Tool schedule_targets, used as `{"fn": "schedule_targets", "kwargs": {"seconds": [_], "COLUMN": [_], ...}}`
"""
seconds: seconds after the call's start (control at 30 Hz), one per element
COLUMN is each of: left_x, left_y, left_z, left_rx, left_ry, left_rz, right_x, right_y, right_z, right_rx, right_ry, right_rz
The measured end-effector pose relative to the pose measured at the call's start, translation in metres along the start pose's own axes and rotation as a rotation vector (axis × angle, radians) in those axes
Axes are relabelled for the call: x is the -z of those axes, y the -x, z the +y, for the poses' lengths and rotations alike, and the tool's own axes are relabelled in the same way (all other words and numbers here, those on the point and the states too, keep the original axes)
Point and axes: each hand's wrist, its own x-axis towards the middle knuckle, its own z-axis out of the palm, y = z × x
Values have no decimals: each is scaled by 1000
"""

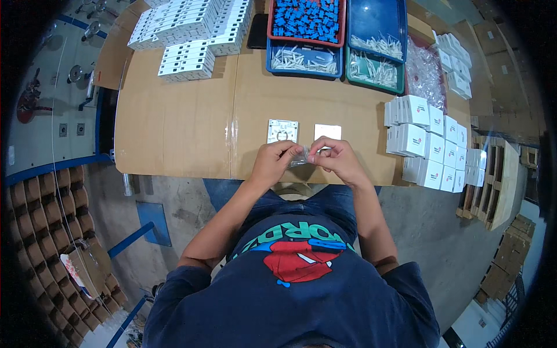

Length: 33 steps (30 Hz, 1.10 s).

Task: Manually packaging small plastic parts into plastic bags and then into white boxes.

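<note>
Between my hands, near the table's front edge, is a small clear plastic bag (300, 156). My left hand (271, 164) pinches its left side between thumb and fingers. On the other side my right hand (341, 162) is closed on the bag with thumb and forefinger. What the bag contains is too small to tell. Just beyond my left hand a white square fitting (283, 126) with an open, detailed face lies on the cardboard. A plain pale square plate (328, 130) lies beside it, partly covered by my right hand.
Cardboard covers the table (174, 122). At the back stand a blue tray of white pins (304, 71), a red tray of blue pieces (268, 23) and a green tray (374, 87). White boxes (412, 140) are stacked at right, more white units (185, 61) at back left.
</note>
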Motion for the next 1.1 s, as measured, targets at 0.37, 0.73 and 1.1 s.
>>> {"fn": "schedule_targets", "kwargs": {"seconds": [0.37,0.73,1.1], "left_x": [6,6,9], "left_y": [-4,-5,-5], "left_z": [1,3,4], "left_rx": [89,43,71], "left_ry": [-24,8,22], "left_rz": [-59,-19,-39], "right_x": [-7,-2,-3], "right_y": [1,-2,-1], "right_z": [1,3,6], "right_rx": [40,-86,-134], "right_ry": [0,-61,-67], "right_rz": [66,41,-24]}}
